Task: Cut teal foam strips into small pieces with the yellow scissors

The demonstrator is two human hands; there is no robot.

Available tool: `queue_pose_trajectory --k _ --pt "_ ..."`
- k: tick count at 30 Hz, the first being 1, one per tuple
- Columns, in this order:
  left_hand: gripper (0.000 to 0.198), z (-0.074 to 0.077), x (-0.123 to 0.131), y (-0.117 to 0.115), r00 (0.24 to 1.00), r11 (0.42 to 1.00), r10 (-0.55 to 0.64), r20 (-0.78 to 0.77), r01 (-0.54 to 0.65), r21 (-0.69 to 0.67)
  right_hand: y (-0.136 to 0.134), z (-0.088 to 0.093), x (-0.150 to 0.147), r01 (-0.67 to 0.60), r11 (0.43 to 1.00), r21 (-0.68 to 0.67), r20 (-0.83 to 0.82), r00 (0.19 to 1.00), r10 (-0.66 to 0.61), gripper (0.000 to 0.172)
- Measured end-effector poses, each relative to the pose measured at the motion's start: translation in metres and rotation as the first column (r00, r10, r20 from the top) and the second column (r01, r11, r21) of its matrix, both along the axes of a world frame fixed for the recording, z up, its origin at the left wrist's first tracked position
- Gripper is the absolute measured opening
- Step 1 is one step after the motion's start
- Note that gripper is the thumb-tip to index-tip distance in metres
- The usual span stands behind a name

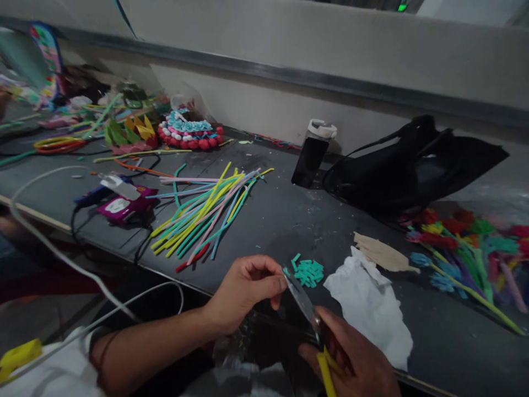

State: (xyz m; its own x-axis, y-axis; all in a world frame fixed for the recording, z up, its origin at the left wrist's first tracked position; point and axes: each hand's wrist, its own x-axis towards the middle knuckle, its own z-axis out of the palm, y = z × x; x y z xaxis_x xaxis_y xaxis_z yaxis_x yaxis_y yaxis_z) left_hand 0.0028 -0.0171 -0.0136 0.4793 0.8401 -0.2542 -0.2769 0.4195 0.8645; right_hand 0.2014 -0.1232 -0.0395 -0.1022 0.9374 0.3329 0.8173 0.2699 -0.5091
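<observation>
At the table's front edge, my left hand (250,289) is closed in a pinch, fingertips on a short bit of teal pipe cleaner (286,271). My right hand (355,353) grips a pair of scissors (303,300) by its yellow handles. The blade tips touch or nearly touch the teal bit at my left fingertips. Just beyond the blades lies a small pile of short teal pipe cleaner pieces (309,273). Farther left, a loose bundle of long yellow, teal, pink and blue pipe cleaners (206,212) rests on the table.
Crumpled white paper (372,306) lies right of the scissors. A bottle (312,154) and black bag (397,171) stand behind. Pipe cleaner flowers (475,253) are at right. A purple box (126,207) with cables and a beaded craft piece (190,132) are at left.
</observation>
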Motion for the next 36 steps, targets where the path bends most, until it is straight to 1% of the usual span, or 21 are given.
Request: queue_pose_trajectory --k 3,7,9,14,16,18,20,21,23,26,28,30,32,34,36 --pt "0.016 0.002 0.001 0.000 1.000 1.000 0.011 -0.011 -0.011 0.000 -0.001 -0.002 -0.001 0.012 1.000 -0.006 -0.037 0.999 -0.012 0.040" --pt "0.017 0.002 0.002 0.000 1.000 1.000 0.015 -0.011 -0.015 -0.003 -0.005 -0.005 -0.005 0.117 0.993 0.030 -0.064 0.991 -0.115 0.041" --pt "0.017 0.001 0.001 0.000 1.000 1.000 0.011 -0.009 -0.011 -0.009 -0.006 -0.005 -0.006 0.131 0.991 0.016 -0.060 0.990 -0.130 0.041" --pt "0.015 0.001 0.001 0.001 1.000 1.000 0.010 -0.005 -0.010 0.017 -0.002 -0.002 0.000 0.068 0.996 -0.058 -0.064 0.995 -0.072 0.038" --pt "0.014 0.002 0.001 0.001 1.000 1.000 0.008 -0.011 -0.007 0.026 0.001 -0.001 0.001 0.047 0.993 -0.104 -0.120 0.991 -0.060 0.038" --pt "0.014 0.002 0.002 0.000 1.000 0.999 -0.014 -0.011 0.014 0.032 0.003 0.003 -0.002 0.050 0.981 -0.186 -0.236 0.967 -0.094 0.039" --pt "0.012 0.002 0.002 -0.001 0.998 0.996 -0.056 -0.005 0.056 0.066 0.005 0.008 -0.008 0.066 0.954 -0.293 -0.383 0.906 -0.181 0.038" --pt "0.010 0.002 0.003 -0.003 0.997 0.992 -0.078 -0.007 0.079 0.102 0.006 0.011 -0.013 0.089 0.936 -0.340 -0.452 0.858 -0.245 0.039" --pt "0.006 0.001 0.003 -0.005 0.993 0.973 -0.117 -0.030 0.121 0.197 0.008 0.017 -0.022 0.093 0.886 -0.454 -0.581 0.723 -0.374 0.044" --pt "0.002 -0.001 0.004 -0.009 0.984 0.932 -0.164 -0.077 0.180 0.316 0.010 0.025 -0.032 0.022 0.817 -0.576 -0.689 0.524 -0.500 0.054" --pt "0.003 -0.003 0.004 -0.011 0.976 0.908 -0.188 -0.114 0.216 0.358 0.011 0.028 -0.034 -0.036 0.793 -0.608 -0.724 0.435 -0.535 0.057" --pt "0.005 -0.004 0.004 -0.013 0.970 0.887 -0.196 -0.145 0.238 0.396 0.011 0.030 -0.033 -0.086 0.788 -0.610 -0.751 0.381 -0.539 0.056" --pt "0.006 -0.006 0.004 -0.014 0.967 0.867 -0.197 -0.163 0.249 0.432 0.011 0.030 -0.032 -0.123 0.790 -0.600 -0.772 0.350 -0.531 0.055" --pt "0.006 -0.006 0.004 -0.014 0.965 0.851 -0.195 -0.176 0.256 0.459 0.011 0.030 -0.032 -0.131 0.793 -0.595 -0.781 0.329 -0.531 0.056" --pt "0.006 -0.007 0.004 -0.014 0.963 0.843 -0.193 -0.191 0.262 0.469 0.011 0.029 -0.034 -0.111 0.798 -0.592 -0.784 0.307 -0.539 0.057"
